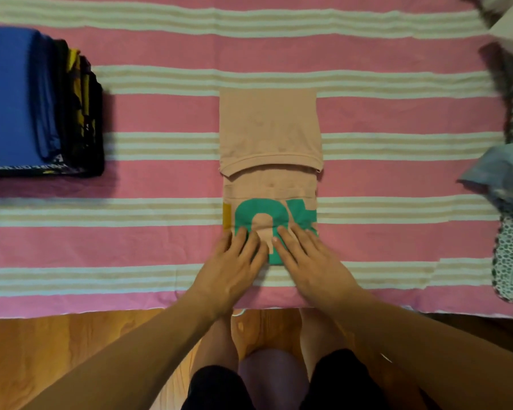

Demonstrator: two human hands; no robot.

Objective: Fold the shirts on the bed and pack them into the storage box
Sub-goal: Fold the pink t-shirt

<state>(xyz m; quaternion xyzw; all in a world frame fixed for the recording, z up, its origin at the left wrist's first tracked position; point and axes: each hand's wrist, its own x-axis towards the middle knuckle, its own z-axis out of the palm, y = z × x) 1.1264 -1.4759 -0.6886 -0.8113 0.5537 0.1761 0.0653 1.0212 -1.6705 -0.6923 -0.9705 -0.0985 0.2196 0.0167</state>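
I press my left hand [234, 261] and right hand [305, 258], fingers [285, 238] flat and gripping nothing, on the folded peach T-shirt [270, 128] near the bed's [131, 247] front edge.

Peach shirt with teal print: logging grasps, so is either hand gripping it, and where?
Neither grips. Left hand and right hand press flat on the peach shirt at its near end.

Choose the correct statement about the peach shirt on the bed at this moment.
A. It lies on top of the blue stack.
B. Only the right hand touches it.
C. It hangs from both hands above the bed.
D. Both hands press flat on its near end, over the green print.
D. The left hand and the right hand lie with straight fingers on the near end of the peach shirt, which rests flat on the striped bed cover.
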